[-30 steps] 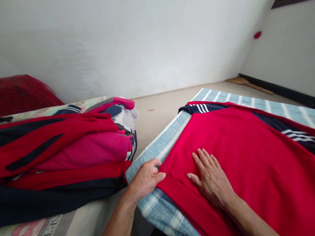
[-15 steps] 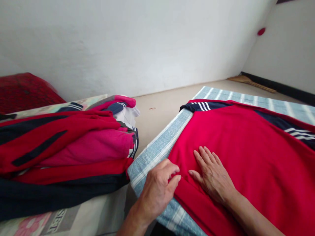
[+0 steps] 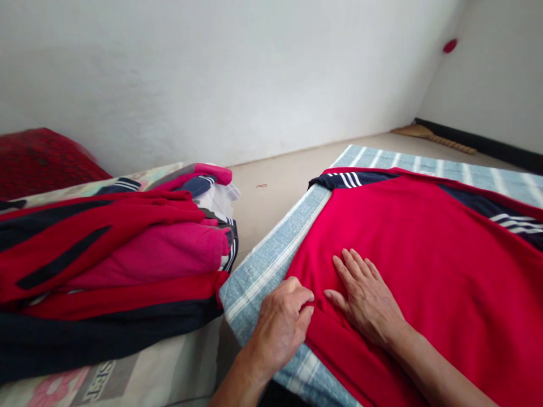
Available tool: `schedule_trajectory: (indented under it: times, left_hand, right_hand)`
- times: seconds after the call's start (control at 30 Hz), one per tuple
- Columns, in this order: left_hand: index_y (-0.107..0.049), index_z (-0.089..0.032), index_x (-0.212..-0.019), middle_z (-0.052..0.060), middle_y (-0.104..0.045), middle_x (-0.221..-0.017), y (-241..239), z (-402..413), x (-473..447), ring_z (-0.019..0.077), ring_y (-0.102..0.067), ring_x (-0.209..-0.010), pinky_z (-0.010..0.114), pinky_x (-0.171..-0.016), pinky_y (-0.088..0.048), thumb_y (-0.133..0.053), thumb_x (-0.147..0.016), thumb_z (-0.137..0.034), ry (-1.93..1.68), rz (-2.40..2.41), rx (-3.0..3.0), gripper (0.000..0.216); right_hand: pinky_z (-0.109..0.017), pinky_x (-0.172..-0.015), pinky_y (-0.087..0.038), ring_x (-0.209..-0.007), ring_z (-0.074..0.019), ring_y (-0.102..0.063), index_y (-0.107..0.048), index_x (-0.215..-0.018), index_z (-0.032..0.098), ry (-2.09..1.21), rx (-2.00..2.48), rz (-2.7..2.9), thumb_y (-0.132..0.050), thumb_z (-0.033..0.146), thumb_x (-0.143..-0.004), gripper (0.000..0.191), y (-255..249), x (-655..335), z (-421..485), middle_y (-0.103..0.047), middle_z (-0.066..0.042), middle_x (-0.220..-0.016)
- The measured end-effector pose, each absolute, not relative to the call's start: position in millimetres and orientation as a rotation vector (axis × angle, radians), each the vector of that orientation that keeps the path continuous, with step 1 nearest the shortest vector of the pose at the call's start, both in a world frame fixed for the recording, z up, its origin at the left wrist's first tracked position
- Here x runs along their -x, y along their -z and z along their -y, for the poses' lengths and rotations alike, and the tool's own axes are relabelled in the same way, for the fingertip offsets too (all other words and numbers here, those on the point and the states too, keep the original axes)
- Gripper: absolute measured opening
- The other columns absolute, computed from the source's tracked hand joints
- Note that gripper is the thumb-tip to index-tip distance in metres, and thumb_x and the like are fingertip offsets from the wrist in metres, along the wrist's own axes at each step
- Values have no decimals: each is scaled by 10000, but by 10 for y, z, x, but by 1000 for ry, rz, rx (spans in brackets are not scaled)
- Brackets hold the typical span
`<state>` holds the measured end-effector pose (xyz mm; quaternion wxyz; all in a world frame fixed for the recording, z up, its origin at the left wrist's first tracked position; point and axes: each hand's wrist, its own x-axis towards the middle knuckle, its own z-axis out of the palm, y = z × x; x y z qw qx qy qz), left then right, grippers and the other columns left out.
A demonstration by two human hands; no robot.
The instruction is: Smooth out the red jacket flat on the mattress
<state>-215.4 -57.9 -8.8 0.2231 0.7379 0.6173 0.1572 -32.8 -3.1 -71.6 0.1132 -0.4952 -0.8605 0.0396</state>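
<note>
Fingers [image 3: 303, 299] of the left hand [image 3: 280, 325] curl shut, pinching the near edge of the red shirt [image 3: 424, 254]. Beside it, touching the same shirt, the right hand [image 3: 367, 299] lies flat, fingers spread open and gripping nothing. Under the red shirt spreads a blue striped cloth [image 3: 271, 260]. Left of the red shirt, well apart, sits a pile of clothes [image 3: 114, 265] on a printed sheet [image 3: 169, 373].

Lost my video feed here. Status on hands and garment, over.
Left hand pinching red shirt at its near edge. Right hand flat, open on it. Shirt spread on blue striped mat. Clothes pile left, apart.
</note>
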Motion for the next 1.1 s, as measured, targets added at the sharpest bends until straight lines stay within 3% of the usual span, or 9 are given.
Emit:
schedule_trajectory:
  times: [0.7, 1.1]
  left_hand:
    - [-543, -172, -652, 17, -512, -696, 128, 513, 1953, 153, -498, -659, 278, -617, -319, -479, -796, -79, -173, -1986, -2116, 182]
    - [-454, -178, -617, -16, -473, -656, 114, 477, 2182, 109, -452, -596, 239, -580, -313, -421, -795, -82, -540, -1724, -1928, 205]
  right_hand:
    - [-491, -1077, -262, -1361, -323, -286, -425, -1389, 108, -113, 1450, 2514, -363, 545, -910, 652, 696, 330, 28, -383, -180, -1451]
    - [-486, -1083, -256, -1368, -318, -275, -424, -1390, 116, -157, 1477, 2517, -368, 549, -907, 652, 649, 337, 24, -375, -176, -1457]
